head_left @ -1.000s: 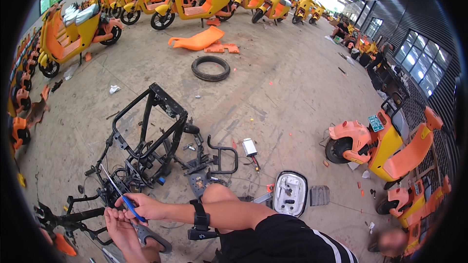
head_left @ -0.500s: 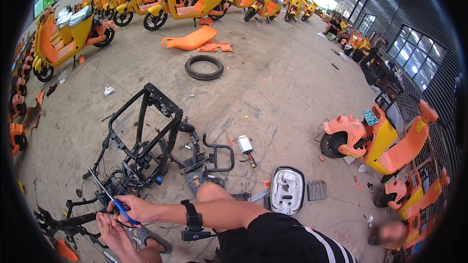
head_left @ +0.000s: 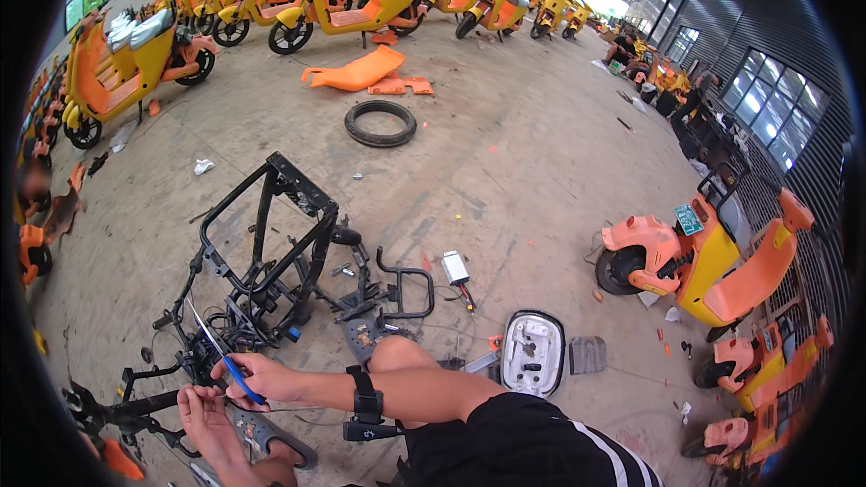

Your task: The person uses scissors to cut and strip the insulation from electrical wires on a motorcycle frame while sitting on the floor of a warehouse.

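Note:
My right hand (head_left: 242, 377), its forearm reaching in across my knee, is closed round a blue-handled tool (head_left: 216, 343) with long, slim metal blades or jaws pointing up and left; which kind I cannot tell. Just below it, my left hand (head_left: 207, 419) pinches a thin dark wire (head_left: 293, 410), which trails to the right under my right wrist. The pinched end is small and partly hidden by fingers. Beyond my hands stands a bare black scooter frame (head_left: 311, 252), with a tangle of cables (head_left: 244, 329) in its lower part.
Around the frame lie a black tubular rack (head_left: 417, 293), a silver box with leads (head_left: 456, 268) and a white-lined seat shell (head_left: 530, 365). A tyre (head_left: 380, 124) and an orange panel (head_left: 356, 69) lie farther off. Scooters (head_left: 699, 252) stand to the right, left and back.
My right hand and the blue-handled tool have shifted slightly right and up, away from my left hand. The wire between them shows more. My left hand has hardly moved.

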The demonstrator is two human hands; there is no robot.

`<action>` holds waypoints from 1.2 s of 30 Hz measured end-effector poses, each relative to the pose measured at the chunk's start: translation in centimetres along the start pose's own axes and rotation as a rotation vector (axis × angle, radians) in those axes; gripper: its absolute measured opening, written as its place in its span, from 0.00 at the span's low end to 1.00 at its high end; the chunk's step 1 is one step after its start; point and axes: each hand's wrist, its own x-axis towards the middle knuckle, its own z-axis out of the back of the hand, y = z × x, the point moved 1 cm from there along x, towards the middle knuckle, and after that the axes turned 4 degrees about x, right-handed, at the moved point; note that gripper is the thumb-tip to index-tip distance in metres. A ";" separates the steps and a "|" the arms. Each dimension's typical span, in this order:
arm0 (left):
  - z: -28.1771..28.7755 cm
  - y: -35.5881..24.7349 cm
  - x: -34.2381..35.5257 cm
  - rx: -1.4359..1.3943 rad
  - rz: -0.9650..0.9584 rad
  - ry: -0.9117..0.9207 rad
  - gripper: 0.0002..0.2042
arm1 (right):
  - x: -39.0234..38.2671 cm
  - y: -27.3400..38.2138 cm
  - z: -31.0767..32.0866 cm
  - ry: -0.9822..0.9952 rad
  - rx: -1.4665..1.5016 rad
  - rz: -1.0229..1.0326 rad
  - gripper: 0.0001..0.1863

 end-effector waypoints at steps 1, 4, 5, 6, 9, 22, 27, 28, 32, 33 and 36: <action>0.0 0.0 0.0 0.003 0.001 -0.017 0.08 | -0.3 0.4 -0.2 0.002 0.001 -0.008 0.21; -0.3 -0.2 0.1 0.027 -0.003 -0.053 0.08 | -0.4 0.5 0.1 0.007 0.002 -0.013 0.21; -0.1 -0.1 0.3 0.047 -0.011 -0.060 0.08 | -0.4 0.5 0.2 0.009 0.002 -0.012 0.21; 0.0 -0.2 0.4 0.067 -0.021 -0.071 0.09 | -0.4 0.5 0.2 0.006 -0.008 -0.020 0.21; -0.1 -0.4 0.3 0.065 -0.038 -0.066 0.09 | -0.3 0.6 0.1 -0.004 -0.029 -0.037 0.21; 3.3 -1.6 0.3 0.083 -0.038 -0.164 0.12 | 0.7 -0.7 -0.4 -0.005 -0.025 -0.011 0.20; 5.3 -2.1 0.7 0.012 -0.061 -0.108 0.11 | 0.8 -0.4 -0.9 0.018 -0.051 -0.032 0.19; 6.4 -2.3 1.4 0.004 -0.084 -0.076 0.11 | 0.9 -0.7 -0.6 0.022 -0.051 -0.028 0.19; 6.5 -2.6 1.5 0.103 -0.184 -0.192 0.11 | 0.7 -0.7 0.4 -0.012 -0.079 -0.017 0.19; 6.1 -2.6 1.4 0.152 -0.206 -0.253 0.11 | 0.4 -0.4 0.4 -0.017 -0.088 -0.018 0.19; 0.9 -1.3 0.2 0.428 -0.202 -0.174 0.13 | -0.6 1.1 0.3 -0.072 -0.104 -0.028 0.20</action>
